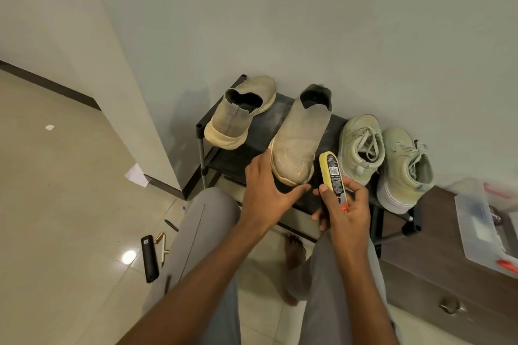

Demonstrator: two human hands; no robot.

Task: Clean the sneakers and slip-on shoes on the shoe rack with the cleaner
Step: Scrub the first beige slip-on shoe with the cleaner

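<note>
A black shoe rack (253,137) stands against the wall. On its top shelf sit two beige slip-on shoes, one at the left (238,113) with its heel toward me, one in the middle (300,137) with its toe toward me. Two pale green laced sneakers (360,145) (403,169) stand at the right. My left hand (266,190) holds the toe of the middle slip-on, fingers at its left side and thumb under the tip. My right hand (343,207) grips a yellow and black cleaner bottle (333,176), its sponge end pointing up beside the toe.
A dark wooden drawer unit (437,269) with a clear plastic box (482,221) on top stands at the right. On the tiled floor at the left lie a black stick-shaped object (149,258), a pen (171,225) and paper scraps (136,175). A wall corner juts out left of the rack.
</note>
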